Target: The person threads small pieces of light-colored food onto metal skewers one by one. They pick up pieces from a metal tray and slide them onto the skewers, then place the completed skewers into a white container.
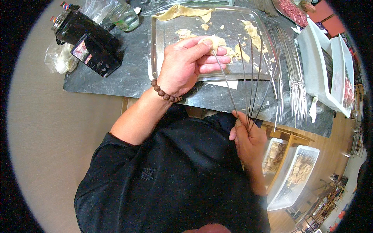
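Observation:
My left hand, with a brown bead bracelet at its wrist, pinches a folded piece of pale yellow sheet food, perhaps tofu skin, between thumb and fingers. The tip of one metal skewer reaches this piece; whether it has gone through is hidden by the thumb. Several thin metal skewers fan out from my right hand, which grips their lower ends just off the table's near edge. Beneath my left hand lies a metal tray with a long strip of the yellow sheet and torn scraps.
Loose metal skewers lie right of the tray, beside white plastic bins. Pink meat sits at the far right. A phone, a dark jar and a glass jar stand left. Lower right, a white bin holds skewered pieces.

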`<state>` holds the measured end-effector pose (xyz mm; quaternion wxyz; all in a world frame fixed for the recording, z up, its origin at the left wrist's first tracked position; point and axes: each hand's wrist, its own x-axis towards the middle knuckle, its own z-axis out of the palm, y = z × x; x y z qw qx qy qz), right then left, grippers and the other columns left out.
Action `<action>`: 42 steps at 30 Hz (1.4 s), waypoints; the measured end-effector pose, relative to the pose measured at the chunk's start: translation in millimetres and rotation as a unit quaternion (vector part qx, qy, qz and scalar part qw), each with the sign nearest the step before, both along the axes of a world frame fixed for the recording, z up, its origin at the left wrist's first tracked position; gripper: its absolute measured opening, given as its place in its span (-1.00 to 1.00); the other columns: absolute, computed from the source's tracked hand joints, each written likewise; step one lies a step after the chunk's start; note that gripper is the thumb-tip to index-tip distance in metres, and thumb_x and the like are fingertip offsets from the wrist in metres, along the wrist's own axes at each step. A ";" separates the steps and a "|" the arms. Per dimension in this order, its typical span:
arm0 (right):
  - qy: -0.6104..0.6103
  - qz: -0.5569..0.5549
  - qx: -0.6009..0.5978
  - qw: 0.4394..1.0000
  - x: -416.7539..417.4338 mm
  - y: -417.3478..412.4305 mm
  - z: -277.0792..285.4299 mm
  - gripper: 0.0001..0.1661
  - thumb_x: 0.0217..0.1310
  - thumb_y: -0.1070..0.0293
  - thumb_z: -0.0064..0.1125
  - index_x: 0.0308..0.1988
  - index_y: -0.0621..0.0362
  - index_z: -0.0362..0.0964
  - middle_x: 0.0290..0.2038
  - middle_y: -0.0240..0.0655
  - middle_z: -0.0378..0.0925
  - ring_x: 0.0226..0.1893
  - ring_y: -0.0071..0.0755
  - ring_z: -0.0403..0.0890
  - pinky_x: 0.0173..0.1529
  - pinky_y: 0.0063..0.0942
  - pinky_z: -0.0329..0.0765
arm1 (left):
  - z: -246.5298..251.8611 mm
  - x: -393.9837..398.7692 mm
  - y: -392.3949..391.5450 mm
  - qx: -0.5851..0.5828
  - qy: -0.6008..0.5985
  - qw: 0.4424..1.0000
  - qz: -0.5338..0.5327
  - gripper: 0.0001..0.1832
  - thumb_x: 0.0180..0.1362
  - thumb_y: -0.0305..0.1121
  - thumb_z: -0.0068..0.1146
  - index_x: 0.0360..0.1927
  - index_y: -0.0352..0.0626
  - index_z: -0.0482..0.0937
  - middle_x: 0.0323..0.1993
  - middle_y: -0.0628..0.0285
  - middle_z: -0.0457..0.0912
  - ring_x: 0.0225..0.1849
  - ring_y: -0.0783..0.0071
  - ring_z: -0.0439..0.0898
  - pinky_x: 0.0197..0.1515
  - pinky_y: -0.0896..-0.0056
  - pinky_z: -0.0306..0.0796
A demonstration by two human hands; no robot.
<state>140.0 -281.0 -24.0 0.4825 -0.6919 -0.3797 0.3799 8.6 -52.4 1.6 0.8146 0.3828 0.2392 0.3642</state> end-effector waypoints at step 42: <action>0.094 -0.092 0.009 0.991 23.6 27.5 17.5 -0.69 0.54 0.37 0.10 0.14 0.25 0.58 -0.54 -0.46 0.53 -0.59 -0.75 0.34 -0.49 -0.71 0.21 | -3.9 -21.2 81.7 0.777 0.442 0.448 -0.001 -0.82 0.08 -0.43 0.26 -0.21 -0.19 0.67 -0.24 0.07 0.70 -0.06 0.02 0.64 0.05 0.03 0.53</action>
